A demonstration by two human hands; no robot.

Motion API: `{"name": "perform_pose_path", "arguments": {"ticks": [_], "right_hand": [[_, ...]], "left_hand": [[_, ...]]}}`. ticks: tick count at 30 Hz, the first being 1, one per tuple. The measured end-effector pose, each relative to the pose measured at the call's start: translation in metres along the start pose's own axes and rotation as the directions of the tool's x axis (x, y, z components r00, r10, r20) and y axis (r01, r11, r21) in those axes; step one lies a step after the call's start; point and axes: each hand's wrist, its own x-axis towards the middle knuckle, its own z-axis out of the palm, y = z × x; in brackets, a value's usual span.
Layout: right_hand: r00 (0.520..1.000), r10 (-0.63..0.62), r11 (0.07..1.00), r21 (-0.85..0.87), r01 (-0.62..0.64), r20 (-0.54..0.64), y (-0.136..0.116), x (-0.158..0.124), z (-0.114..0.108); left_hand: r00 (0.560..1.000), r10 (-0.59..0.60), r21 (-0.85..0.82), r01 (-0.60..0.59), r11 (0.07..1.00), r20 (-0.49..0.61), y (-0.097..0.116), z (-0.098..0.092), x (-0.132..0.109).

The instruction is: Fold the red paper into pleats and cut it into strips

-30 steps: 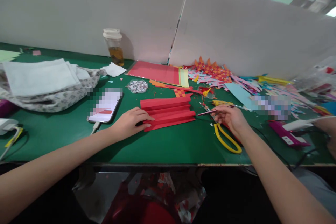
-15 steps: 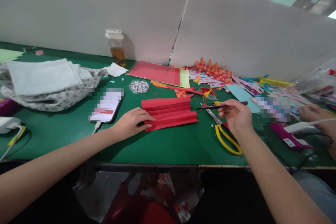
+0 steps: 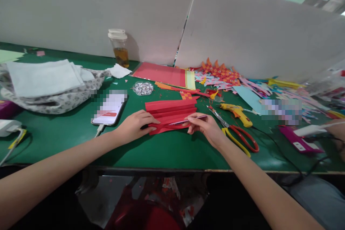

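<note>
Shifting leftward since the earlier frame, the right hand (image 3: 199, 125) is now grasping a slim, pinkish pen-like tool (image 3: 179, 122) over a pleated red paper sheet (image 3: 169, 106); whether the tip is touching is staying unclear. That sheet is lying on the green counter (image 3: 172, 154), left of the metal scissors with red and yellow handles (image 3: 225, 124). Meanwhile, the left hand (image 3: 137, 125) is resting fingertips and thumb on the sheet's left edge, its grip not showing clearly.
</note>
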Motion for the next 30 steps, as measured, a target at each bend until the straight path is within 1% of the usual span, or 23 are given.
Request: {"name": "perform_pose_path", "arguments": {"ticks": [5, 10, 16, 23, 28, 30], "right_hand": [[0.999, 0.023, 1.000, 0.014, -0.022, -0.031, 0.001, 0.002, -0.013], [0.982, 0.022, 0.999, 0.038, -0.015, -0.190, -0.002, 0.006, -0.038], [0.961, 0.028, 0.999, 0.024, -0.022, -0.274, -0.006, 0.007, -0.065], [0.894, 0.033, 0.999, 0.007, -0.033, -0.446, -0.010, 0.005, -0.093], [0.844, -0.011, 1.000, -0.016, 0.003, -0.537, -0.011, -0.003, -0.111], [0.807, -0.048, 0.999, -0.036, 0.033, -0.589, -0.011, -0.007, -0.114]], "left_hand": [[1.000, -0.006, 0.010, 0.006, 1.000, -0.001, 0.001, 0.000, 0.000], [1.000, 0.004, 0.002, -0.004, 1.000, -0.004, 0.001, -0.001, 0.000], [1.000, 0.008, 0.001, -0.008, 1.000, -0.004, 0.000, 0.000, 0.000], [1.000, -0.004, 0.008, 0.004, 1.000, 0.002, -0.001, 0.001, -0.001], [1.000, 0.003, 0.005, -0.003, 1.000, -0.009, 0.000, 0.001, -0.001], [1.000, 0.006, 0.002, -0.006, 1.000, -0.013, 0.000, 0.001, -0.001]]}}
